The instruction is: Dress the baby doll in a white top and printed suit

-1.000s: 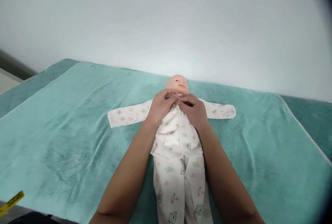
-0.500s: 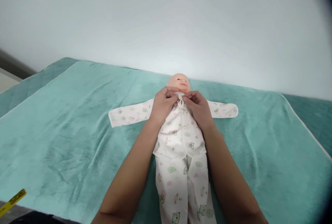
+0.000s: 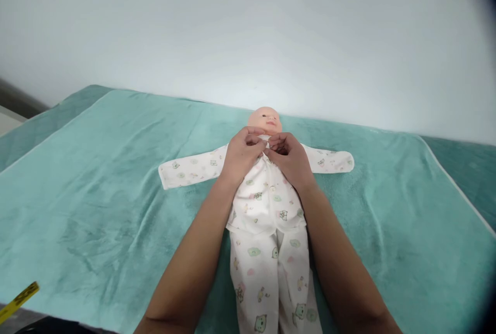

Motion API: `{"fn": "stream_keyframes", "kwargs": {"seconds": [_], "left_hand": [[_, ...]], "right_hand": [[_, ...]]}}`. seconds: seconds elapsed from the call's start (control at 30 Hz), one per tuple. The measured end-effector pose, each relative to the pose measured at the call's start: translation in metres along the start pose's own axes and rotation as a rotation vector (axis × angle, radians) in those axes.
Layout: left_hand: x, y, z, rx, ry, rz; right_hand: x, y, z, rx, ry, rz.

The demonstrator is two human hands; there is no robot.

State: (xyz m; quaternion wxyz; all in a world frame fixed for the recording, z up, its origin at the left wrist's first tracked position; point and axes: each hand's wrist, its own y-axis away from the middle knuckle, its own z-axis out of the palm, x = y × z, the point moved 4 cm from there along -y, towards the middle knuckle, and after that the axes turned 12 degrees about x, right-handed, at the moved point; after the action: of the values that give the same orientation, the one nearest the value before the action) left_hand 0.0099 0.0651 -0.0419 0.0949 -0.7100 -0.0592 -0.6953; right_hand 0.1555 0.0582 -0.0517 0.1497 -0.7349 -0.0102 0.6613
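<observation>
A baby doll (image 3: 265,119) lies on its back, its head toward the wall. It wears a white long-sleeved top (image 3: 267,205) printed with small animals and matching trousers (image 3: 258,277). Both sleeves stretch out to the sides. At the doll's neck, my left hand (image 3: 245,154) pinches the left edge of the top's front opening. My right hand (image 3: 290,157) pinches the other edge, its fingertips meeting those of the left. The small fastening between the fingertips is mostly hidden.
A wrinkled teal blanket (image 3: 104,189) lies under the doll, over a darker green quilted cover (image 3: 473,174). Behind rises a white wall (image 3: 248,29). A yellow strip with black marks (image 3: 19,302) shows at the lower left.
My hands have drawn closer together at the collar, and the fabric piece between them is now more covered by my fingers. The whole view has shifted slightly.
</observation>
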Motion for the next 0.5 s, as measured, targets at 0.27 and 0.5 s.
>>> {"fn": "stream_keyframes", "kwargs": {"seconds": [0.27,0.5], "left_hand": [[0.0012,-0.0012,-0.0016,-0.02,0.018,-0.007],[-0.0039,-0.0039,-0.0014,-0.057,0.115,-0.037]], "right_hand": [[0.0025,-0.0011,0.0004,-0.004,-0.005,0.009],[0.0061,-0.0031,-0.0014,-0.005,0.007,-0.006]]}}
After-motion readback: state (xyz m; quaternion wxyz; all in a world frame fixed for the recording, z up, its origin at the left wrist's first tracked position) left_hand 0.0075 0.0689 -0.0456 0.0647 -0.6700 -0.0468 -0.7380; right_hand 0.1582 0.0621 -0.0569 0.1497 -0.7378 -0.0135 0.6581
